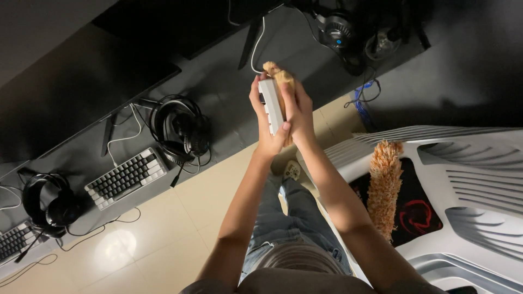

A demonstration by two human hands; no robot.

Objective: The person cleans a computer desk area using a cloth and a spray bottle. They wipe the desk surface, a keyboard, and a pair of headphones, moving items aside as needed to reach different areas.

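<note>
Hands raised together over the desk edge: left hand [265,122] curled around a small white keyboard [272,106] held on edge, thumb hooked at its lower end, right hand [294,109] pressing a tan cloth [280,75] against the keyboard's far side, fingers closed on it. White cable [256,46] runs up from just above the hands. Well off to the right hand's side, orange fluffy duster [384,185] lying on a white plastic chair [468,174]. Far to the left hand's side, black headset [177,128] beside a grey-and-white keyboard [126,177] on the dark desk [223,98]

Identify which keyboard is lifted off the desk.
The white keyboard held edge-on between both hands; the other two keyboards lie flat on the dark desk.
</note>
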